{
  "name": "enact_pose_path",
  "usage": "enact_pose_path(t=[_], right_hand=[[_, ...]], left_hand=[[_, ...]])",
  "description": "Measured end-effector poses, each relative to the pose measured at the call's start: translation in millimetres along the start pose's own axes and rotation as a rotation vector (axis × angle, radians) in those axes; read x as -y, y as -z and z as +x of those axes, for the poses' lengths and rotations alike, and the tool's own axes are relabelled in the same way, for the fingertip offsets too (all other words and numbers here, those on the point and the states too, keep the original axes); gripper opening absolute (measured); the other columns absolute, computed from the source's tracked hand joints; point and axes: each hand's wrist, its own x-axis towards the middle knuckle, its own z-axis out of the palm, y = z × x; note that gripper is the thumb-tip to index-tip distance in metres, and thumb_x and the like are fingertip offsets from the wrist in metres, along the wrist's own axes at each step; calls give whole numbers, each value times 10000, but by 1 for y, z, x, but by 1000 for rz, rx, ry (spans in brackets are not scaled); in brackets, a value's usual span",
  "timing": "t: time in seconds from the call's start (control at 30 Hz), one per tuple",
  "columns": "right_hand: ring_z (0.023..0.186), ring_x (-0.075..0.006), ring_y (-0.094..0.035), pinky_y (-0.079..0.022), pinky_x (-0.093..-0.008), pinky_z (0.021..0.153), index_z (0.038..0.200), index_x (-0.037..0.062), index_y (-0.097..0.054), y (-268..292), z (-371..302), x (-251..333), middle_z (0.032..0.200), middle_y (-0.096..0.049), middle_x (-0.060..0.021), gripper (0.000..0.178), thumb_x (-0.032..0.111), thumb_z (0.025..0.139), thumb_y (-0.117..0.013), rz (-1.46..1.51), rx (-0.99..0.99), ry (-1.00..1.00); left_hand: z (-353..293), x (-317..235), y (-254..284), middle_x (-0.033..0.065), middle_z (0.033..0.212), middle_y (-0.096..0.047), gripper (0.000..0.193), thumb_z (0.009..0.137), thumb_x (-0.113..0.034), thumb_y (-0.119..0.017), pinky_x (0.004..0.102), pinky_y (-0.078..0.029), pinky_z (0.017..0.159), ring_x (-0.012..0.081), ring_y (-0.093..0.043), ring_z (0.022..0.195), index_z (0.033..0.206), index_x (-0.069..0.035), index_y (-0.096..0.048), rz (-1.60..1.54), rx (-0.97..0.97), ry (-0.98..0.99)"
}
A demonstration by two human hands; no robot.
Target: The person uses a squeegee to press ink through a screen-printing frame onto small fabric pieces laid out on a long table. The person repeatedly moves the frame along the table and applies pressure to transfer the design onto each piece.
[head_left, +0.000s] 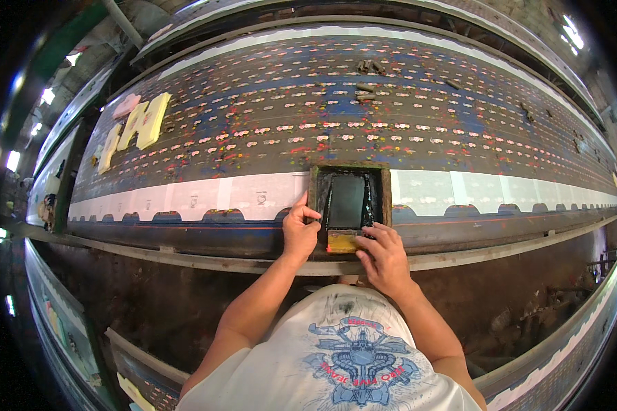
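Observation:
A small screen printing frame (385, 195) with wooden sides lies over the near white strip, its dark mesh window (347, 200) smeared with black ink. My left hand (300, 236) grips its left side, the index finger reaching up along the wood. At the near right corner, my right hand (385, 252) has its fingers bent over the frame's edge and the thumb below. Beside that thumb, a yellow block-like piece (341, 243) sits at the frame's near end; whether the hand touches it is hard to tell.
The long, dark printing table (253, 99) carries rows of small printed marks. White panels (212, 192) with scalloped edges run along its near side. Yellow and pink foam-like pieces (144, 122) lie at the far left, small dark cylinders (365, 92) further back. A rail (185, 255) edges the table.

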Motion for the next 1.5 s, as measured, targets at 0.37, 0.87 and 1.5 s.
enact_pose_path(t=[0.37, 0.87, 1.5], right_hand=[[1183, -367, -709, -582, -467, 1043, 1376, 41, -794, -1, 48, 10, 1294, -781, -148, 502, 52, 874, -807, -185, 358, 213], [1157, -433, -730, -594, -530, 1026, 1306, 33, -796, -22, 168, -65, 1197, -807, -205, 382, -56, 955, -671, -293, 248, 42], [1122, -373, -709, -585, -489, 1006, 1376, 66, -811, -12, 54, 21, 1241, -776, -137, 553, -34, 833, -775, -122, 255, 33]], left_hand=[[2, 7, -4, 287, 1786, -529, 238, 803, 198, -697, 371, -488, 1210, 310, -630, 1536, 885, -25, -688, 29, -4, -32], [-3, -2, -5, 305, 1722, -585, 203, 816, 128, -755, 404, -495, 1206, 385, -625, 1549, 904, -54, -739, 220, 6, -37], [-3, -4, -5, 311, 1702, -590, 251, 796, 154, -749, 476, -474, 1257, 440, -606, 1536, 893, -77, -741, 303, -22, -205]])
